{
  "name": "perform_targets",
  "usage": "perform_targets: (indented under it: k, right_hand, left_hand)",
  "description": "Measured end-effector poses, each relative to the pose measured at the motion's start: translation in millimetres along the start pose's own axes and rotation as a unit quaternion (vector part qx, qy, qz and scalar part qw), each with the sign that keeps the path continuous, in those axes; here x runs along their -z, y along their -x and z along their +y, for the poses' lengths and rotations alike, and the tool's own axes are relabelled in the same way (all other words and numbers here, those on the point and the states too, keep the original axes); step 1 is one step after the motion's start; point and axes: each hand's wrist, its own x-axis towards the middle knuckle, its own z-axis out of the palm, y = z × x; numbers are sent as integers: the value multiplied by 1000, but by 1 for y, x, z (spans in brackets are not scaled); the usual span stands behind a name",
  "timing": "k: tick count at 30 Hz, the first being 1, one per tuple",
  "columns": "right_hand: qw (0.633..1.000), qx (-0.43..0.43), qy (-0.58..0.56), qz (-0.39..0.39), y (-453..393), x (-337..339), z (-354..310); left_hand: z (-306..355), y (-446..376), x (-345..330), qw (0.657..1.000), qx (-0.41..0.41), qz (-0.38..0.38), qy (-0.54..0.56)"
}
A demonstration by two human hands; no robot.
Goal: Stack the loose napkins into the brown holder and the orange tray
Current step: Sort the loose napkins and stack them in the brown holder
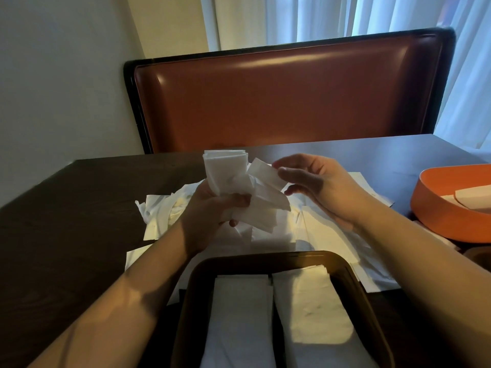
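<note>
My left hand (212, 205) grips a napkin bundle (233, 181) beyond the brown holder (265, 257); my right hand (316, 187) pinches one napkin's corner. The splayed bundle may slip apart.

Counter (79, 197): dark wood, grain visible, lit warmly near its middle.
Seat (287, 102): a reddish-brown padded backrest with a dark frame stood behind the counter's far edge.
Wall (61, 75): plain, pale, on the left.
Curtains (345, 17): sheer white, glowing with daylight.

Orange tray (435, 208) — cut off right; brown holder (265, 258) — cropped below.
</note>
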Motion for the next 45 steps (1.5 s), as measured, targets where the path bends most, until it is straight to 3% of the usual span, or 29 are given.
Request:
perform_targets:
  k: [6, 11, 15, 27, 31, 34, 45]
  right_hand:
    - [976, 113, 160, 91, 2, -2, 3]
    - [933, 227, 278, 35, 3, -5, 11]
    - [915, 246, 319, 19, 2, -6, 16]
    - [941, 203, 266, 39, 2, -4, 10]
    - [967, 143, 200, 58, 1, 1, 2]
    - [983, 87, 159, 29, 0, 6, 2]
    - [999, -21, 40, 17, -1, 15, 8]
  left_hand:
    - [1, -1, 4, 1000, 12, 19, 15]
    - [3, -3, 3, 996, 30, 68, 57]
    - [3, -5, 3, 994, 38, 80, 66]
    - [3, -5, 1, 992, 53, 83, 72]
    - [5, -5, 2, 993, 45, 76, 75]
    - [6, -3, 1, 994, 47, 69, 70]
    - [7, -1, 1, 995, 51, 62, 54]
